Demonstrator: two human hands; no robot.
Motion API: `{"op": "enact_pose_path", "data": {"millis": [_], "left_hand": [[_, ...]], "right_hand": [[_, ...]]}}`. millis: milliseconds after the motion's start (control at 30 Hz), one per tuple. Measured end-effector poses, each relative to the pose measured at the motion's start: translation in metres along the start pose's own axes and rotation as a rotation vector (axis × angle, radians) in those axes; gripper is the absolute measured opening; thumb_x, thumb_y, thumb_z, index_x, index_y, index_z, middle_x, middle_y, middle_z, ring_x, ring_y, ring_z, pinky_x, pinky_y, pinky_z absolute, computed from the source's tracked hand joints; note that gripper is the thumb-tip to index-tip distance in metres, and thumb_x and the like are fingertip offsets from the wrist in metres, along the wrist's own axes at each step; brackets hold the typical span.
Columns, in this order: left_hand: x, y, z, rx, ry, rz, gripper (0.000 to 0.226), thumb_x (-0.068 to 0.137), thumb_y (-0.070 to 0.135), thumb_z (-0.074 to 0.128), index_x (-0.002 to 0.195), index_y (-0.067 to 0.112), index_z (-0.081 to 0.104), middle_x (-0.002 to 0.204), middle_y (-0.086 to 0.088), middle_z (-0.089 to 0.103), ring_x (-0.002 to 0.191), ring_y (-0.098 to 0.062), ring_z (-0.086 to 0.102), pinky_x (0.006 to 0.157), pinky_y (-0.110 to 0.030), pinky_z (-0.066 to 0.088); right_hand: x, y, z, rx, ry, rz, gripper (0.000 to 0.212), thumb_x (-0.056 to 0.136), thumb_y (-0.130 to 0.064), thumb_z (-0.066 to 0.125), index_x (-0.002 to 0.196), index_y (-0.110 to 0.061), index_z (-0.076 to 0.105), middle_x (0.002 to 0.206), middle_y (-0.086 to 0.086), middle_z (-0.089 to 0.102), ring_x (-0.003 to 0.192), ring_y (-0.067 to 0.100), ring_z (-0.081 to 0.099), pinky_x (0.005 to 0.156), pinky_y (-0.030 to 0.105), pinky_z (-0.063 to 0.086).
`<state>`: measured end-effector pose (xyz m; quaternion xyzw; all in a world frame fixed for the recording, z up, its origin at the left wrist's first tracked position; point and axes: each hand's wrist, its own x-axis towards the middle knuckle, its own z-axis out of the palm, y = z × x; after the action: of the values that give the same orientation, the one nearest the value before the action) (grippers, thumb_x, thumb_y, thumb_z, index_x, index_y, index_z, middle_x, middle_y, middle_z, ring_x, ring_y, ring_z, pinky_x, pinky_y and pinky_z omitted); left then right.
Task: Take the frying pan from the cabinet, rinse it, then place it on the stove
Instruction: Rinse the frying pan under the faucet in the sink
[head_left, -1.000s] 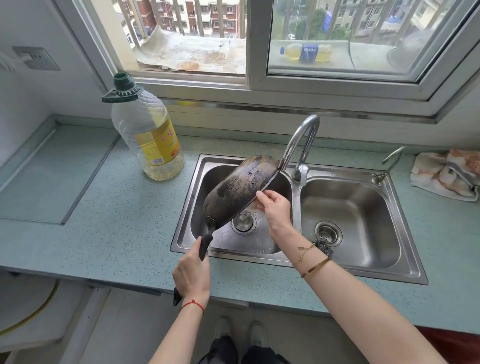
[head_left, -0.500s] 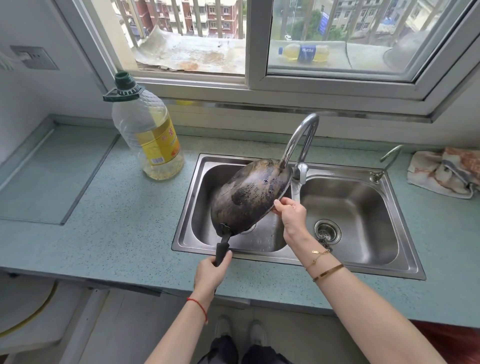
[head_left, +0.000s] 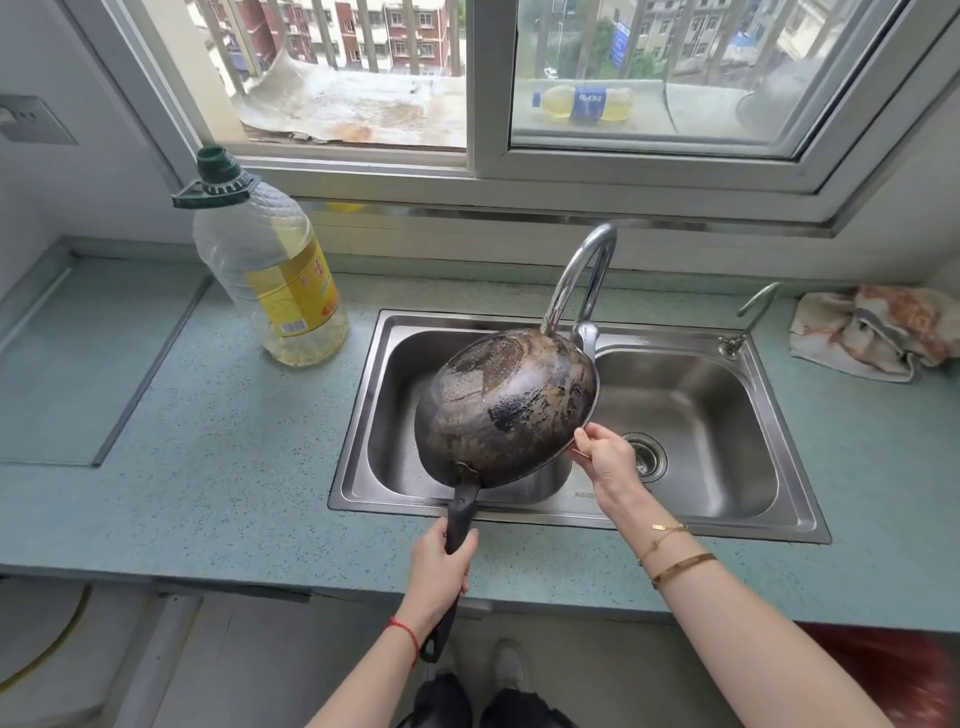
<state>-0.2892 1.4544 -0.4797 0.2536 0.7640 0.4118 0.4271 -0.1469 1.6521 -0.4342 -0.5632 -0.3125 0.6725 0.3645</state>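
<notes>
Frying pan (head_left: 506, 405) out of cabinet, held tilted bottom-up over left basin of sink (head_left: 800, 512), under faucet (head_left: 582, 275); left hand (head_left: 441, 569) clenched on handle, right hand (head_left: 605, 460) pinching rim; rinse apparently ending, stove placement left

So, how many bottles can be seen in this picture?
2. A large oil bottle stands on the countertop left of the sink. A smaller bottle lies on the ledge outside the window. Others may be hidden out of view.
</notes>
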Motion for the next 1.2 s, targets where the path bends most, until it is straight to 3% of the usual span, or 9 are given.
{"op": "enact_pose_path", "data": {"millis": [67,233,367,533,667,767,833,900,1200], "left_hand": [[-0.001,-0.001,0.006,0.038,0.02,0.011,0.023,0.093,0.018,0.064,0.075,0.013,0.05,0.047,-0.001,0.049,0.032,-0.015,0.048,0.038,-0.025,0.04],[-0.004,-0.001,0.015,0.084,0.054,0.029,0.023,0.092,0.019,0.064,0.075,0.012,0.051,0.05,-0.003,0.05,0.031,-0.014,0.051,0.037,-0.026,0.042],[-0.005,0.001,0.017,0.107,0.069,0.047,0.022,0.092,0.018,0.064,0.073,0.016,0.051,0.047,0.001,0.049,0.03,-0.012,0.051,0.036,-0.025,0.042],[-0.007,0.001,0.017,0.085,0.067,0.035,0.02,0.092,0.017,0.064,0.076,0.015,0.053,0.043,0.004,0.046,0.03,-0.013,0.049,0.036,-0.022,0.038],[-0.007,0.001,0.012,0.062,0.051,-0.002,0.017,0.092,0.018,0.064,0.079,0.013,0.054,0.049,0.001,0.047,0.032,-0.013,0.048,0.037,-0.022,0.039],[-0.006,0.0,0.008,0.052,0.056,-0.008,0.017,0.092,0.018,0.064,0.079,0.011,0.054,0.048,0.001,0.047,0.033,-0.015,0.047,0.038,-0.022,0.039],[-0.006,0.0,0.007,0.059,0.068,0.006,0.021,0.092,0.018,0.064,0.076,0.011,0.053,0.044,0.003,0.047,0.032,-0.016,0.047,0.038,-0.022,0.039],[-0.007,-0.001,0.01,0.06,0.081,0.017,0.025,0.092,0.017,0.064,0.072,0.015,0.05,0.042,0.002,0.046,0.031,-0.016,0.046,0.038,-0.022,0.038],[-0.006,-0.005,0.006,0.076,0.067,0.013,0.016,0.092,0.02,0.064,0.08,0.011,0.055,0.045,0.005,0.049,0.033,-0.014,0.048,0.038,-0.023,0.039]], "right_hand": [[0.003,-0.003,-0.011,-0.063,-0.031,0.028,0.018,0.096,0.008,0.053,0.087,-0.003,0.064,0.087,0.013,0.065,0.077,0.021,0.063,0.083,0.032,0.057],[0.017,-0.023,-0.032,-0.27,0.035,0.039,0.01,0.093,-0.011,0.059,0.095,-0.007,0.068,0.092,0.011,0.07,0.081,0.022,0.062,0.064,0.028,0.053],[0.039,-0.056,-0.025,-0.593,0.237,-0.206,0.025,0.095,-0.016,0.055,0.114,-0.008,0.069,0.114,0.013,0.071,0.11,0.031,0.063,0.095,0.045,0.053],[0.075,-0.101,0.006,-0.746,0.205,-0.219,0.034,0.1,-0.022,0.048,0.126,-0.01,0.064,0.132,0.013,0.064,0.123,0.031,0.055,0.106,0.034,0.04],[0.102,-0.108,0.022,-0.602,0.106,0.026,0.033,0.101,-0.015,0.038,0.121,0.001,0.06,0.132,0.017,0.058,0.118,0.029,0.055,0.109,0.042,0.042],[0.105,-0.108,0.028,-0.51,0.009,0.132,0.022,0.103,-0.023,0.041,0.103,-0.009,0.058,0.12,0.011,0.056,0.104,0.02,0.057,0.108,0.04,0.038],[0.106,-0.106,0.03,-0.485,-0.029,0.148,0.039,0.103,-0.035,0.042,0.127,-0.006,0.054,0.131,0.009,0.055,0.127,0.023,0.05,0.116,0.044,0.033],[0.109,-0.106,0.031,-0.465,-0.024,0.153,0.049,0.104,-0.036,0.04,0.14,-0.005,0.048,0.133,0.011,0.057,0.127,0.026,0.049,0.115,0.044,0.033],[0.115,-0.096,0.03,-0.347,-0.031,0.165,0.047,0.105,-0.031,0.037,0.141,-0.004,0.049,0.141,0.014,0.057,0.131,0.03,0.052,0.115,0.041,0.037]]}}
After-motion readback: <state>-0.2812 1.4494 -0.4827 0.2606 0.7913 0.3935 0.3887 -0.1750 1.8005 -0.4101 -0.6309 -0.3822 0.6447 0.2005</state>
